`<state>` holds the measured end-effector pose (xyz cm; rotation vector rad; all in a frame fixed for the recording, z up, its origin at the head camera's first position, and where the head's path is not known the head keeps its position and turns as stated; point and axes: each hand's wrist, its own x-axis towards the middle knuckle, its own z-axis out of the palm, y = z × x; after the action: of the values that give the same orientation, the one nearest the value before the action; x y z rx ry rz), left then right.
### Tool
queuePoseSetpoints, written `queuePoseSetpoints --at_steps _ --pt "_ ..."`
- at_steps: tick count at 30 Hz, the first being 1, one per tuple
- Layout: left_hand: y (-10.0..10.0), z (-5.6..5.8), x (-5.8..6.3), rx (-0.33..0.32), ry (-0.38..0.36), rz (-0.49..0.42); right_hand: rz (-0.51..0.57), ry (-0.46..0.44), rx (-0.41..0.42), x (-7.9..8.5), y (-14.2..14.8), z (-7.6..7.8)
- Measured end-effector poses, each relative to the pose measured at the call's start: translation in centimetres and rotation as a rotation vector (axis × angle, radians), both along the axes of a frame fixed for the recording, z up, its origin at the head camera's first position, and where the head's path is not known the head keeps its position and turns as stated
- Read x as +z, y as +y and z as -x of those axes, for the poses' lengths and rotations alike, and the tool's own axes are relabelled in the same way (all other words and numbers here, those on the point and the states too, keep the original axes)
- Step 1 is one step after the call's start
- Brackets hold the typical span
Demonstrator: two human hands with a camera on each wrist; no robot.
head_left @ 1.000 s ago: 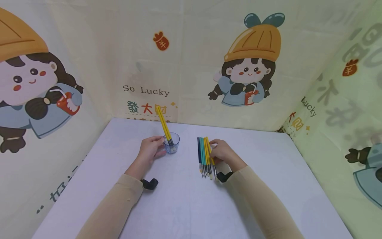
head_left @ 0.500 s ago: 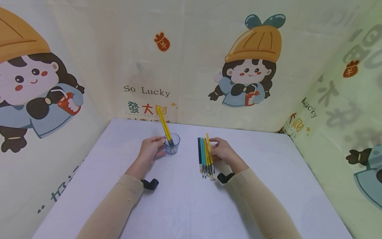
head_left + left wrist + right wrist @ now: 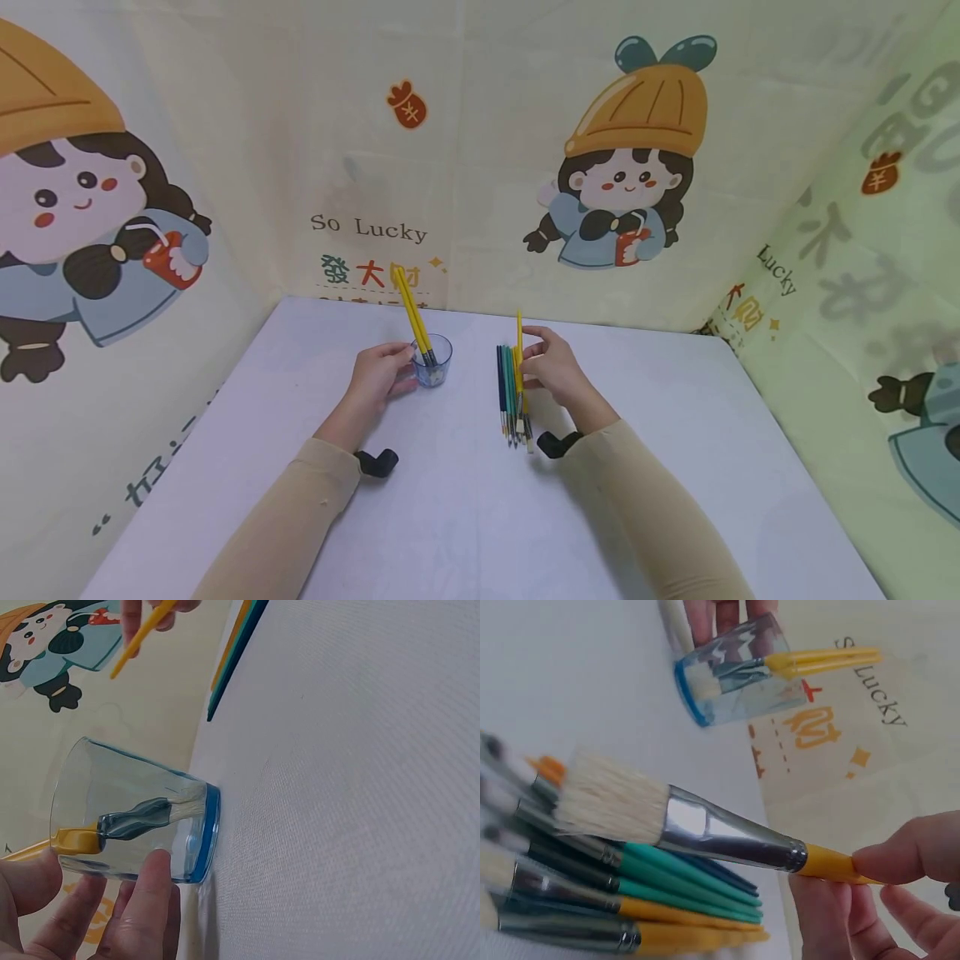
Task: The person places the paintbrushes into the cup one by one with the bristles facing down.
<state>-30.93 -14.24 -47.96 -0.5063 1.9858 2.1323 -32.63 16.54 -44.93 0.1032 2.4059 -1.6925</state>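
Observation:
My left hand (image 3: 375, 375) holds a clear bluish glass cup (image 3: 441, 373) upright on the white table, thumb near the rim and fingers along its side. Inside lean two yellow-handled paintbrushes (image 3: 412, 310), bristles down. My right hand (image 3: 557, 368) pinches another paintbrush (image 3: 735, 831) by its yellow handle, with thumb and fingers. That brush has a wide metal ferrule and pale flat bristles, pointing down toward the table. It hangs over a row of paintbrushes (image 3: 504, 379) with dark, teal and yellow handles, lying side by side just left of the right hand.
Behind the white table (image 3: 465, 517) hangs a cream cloth backdrop (image 3: 487, 167) printed with cartoon figures and lettering. It also runs along the left and right sides. A black curved piece sticks out at each wrist.
My right hand has lifted the yellow paintbrush from the right end of the row and shifted it slightly left and up. The left hand and the cup stay in place.

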Motion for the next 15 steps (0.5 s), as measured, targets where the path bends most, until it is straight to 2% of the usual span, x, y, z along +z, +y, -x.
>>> queuePoseSetpoints --at_steps 6,15 --pt "-0.1 0.0 0.0 0.002 0.008 -0.005 0.072 0.094 -0.045 0.9 -1.1 0.0" --pt "-0.1 -0.1 0.1 0.005 -0.002 -0.004 0.121 0.270 -0.018 1.7 -2.2 0.4"
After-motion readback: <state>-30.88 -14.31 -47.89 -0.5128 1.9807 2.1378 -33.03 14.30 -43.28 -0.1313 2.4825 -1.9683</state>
